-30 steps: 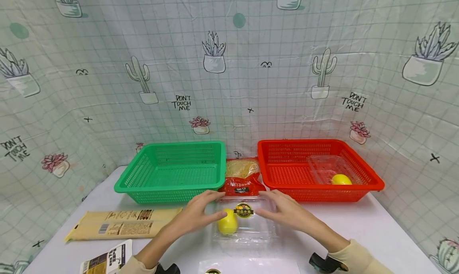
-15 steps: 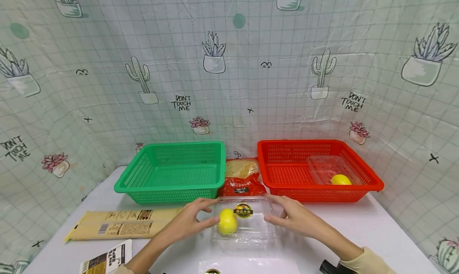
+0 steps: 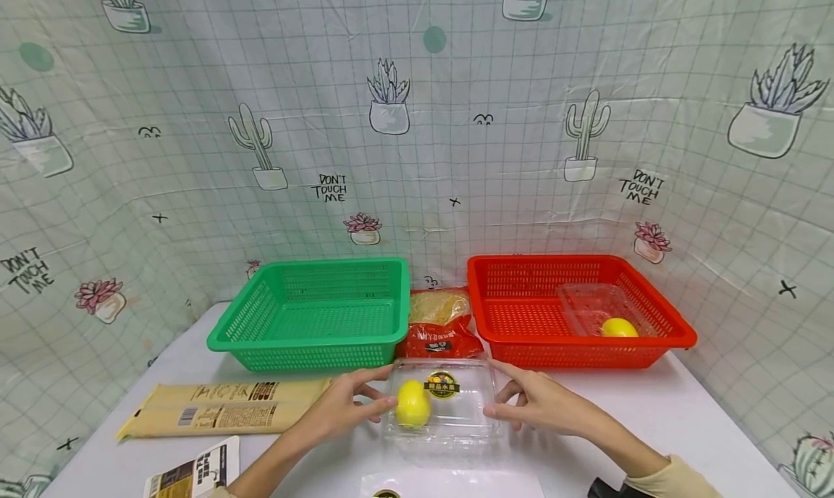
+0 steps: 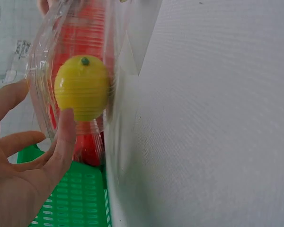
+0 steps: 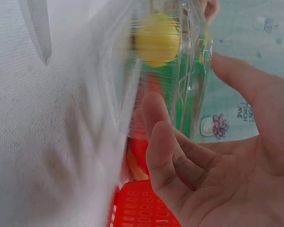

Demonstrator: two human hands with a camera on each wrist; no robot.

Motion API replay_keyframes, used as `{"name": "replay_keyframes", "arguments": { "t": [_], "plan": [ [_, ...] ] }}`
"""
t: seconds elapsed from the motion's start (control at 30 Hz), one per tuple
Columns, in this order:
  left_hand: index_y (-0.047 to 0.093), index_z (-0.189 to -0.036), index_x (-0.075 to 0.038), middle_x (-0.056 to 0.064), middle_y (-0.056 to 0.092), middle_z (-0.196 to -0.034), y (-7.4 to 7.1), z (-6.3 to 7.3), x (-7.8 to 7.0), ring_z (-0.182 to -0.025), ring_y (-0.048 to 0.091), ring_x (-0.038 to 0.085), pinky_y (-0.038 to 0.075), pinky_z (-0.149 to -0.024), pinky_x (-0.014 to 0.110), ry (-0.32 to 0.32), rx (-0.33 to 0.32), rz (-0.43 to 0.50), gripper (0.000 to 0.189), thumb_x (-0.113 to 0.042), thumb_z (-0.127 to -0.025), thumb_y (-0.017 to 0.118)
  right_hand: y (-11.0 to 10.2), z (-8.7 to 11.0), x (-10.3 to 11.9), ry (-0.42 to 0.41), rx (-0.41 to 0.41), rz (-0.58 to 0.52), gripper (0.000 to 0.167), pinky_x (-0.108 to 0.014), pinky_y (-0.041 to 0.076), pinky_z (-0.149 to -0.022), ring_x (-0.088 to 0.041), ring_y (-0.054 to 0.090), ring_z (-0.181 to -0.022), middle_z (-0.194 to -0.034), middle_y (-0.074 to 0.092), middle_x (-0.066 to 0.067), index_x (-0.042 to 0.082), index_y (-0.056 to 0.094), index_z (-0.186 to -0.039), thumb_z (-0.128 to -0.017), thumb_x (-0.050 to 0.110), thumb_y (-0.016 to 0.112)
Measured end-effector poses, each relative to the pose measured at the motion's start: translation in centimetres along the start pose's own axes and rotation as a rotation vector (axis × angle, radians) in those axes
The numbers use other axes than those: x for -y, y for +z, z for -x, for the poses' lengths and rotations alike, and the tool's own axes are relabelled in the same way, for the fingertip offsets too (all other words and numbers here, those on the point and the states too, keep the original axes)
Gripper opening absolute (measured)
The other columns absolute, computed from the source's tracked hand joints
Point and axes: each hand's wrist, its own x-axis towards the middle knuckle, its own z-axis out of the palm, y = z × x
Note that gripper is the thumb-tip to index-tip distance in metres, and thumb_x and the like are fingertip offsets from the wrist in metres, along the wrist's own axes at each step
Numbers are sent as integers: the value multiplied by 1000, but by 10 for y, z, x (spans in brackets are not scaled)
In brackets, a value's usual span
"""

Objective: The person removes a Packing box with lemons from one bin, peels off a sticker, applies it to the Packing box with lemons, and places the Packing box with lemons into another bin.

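Note:
A clear plastic fruit box (image 3: 456,415) with a black-and-gold label stands on the table in the middle of the head view, its lid down. Inside, at its left, lies a yellow lemon-like fruit (image 3: 413,404) with a green stem end. My left hand (image 3: 345,405) holds the box's left side, thumb at the rim and fingers by the side wall. On the opposite side my right hand (image 3: 537,402) holds it likewise, fingers curled; its thumb (image 5: 239,75) meets the rim in the right wrist view. Some fingertips are hidden in the head view.
A green basket (image 3: 224,339) stands back left. Back right, a red basket (image 3: 677,336) holds another clear box (image 3: 580,306) with a yellow fruit (image 3: 619,328). Between them lies a red food packet (image 3: 439,339). A long tan packet (image 3: 221,409), a carton (image 3: 195,476) and a white sheet (image 3: 469,483) lie nearer.
Both hands have moved from above the box's top outward and down to its two sides. The box has shifted very slightly. The baskets and packets stay put.

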Motion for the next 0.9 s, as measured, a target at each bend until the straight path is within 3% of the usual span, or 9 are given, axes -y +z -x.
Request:
{"name": "replay_keyframes", "arguments": {
  "t": [0.2,0.43,0.73,0.9],
  "plan": [
    [47,-142,1,29,47,-144,0,-1,1,-75,71,14,58,-64,30,-11,23,21,60,-24,-92,69,-1,1,-1,-27,21,-17,91,-26,51,-54,-13,66,-63,-97,70,-4,-1,26,-153,-86,36,75],
    [48,-142,1,30,49,-142,-2,0,0,-77,70,27,55,-61,27,-29,31,25,61,-24,-91,70,0,1,-1,-46,30,34,103,-21,45,-55,-7,59,-63,-88,61,0,0,25,-153,-76,37,83],
    [47,-143,-2,27,56,-132,-7,2,-5,-78,69,20,55,-67,29,-101,25,92,64,-25,-89,72,-1,1,3,-55,13,75,103,-20,44,-56,-5,57,-62,-87,60,3,-2,28,-152,-76,43,83],
    [43,-146,-4,26,54,-130,-9,2,-11,-80,68,20,56,-69,30,-107,10,129,67,-25,-89,72,-5,1,7,-72,2,73,102,-21,46,-55,-6,58,-61,-87,59,3,-2,29,-151,-77,42,82]
  ]
}}
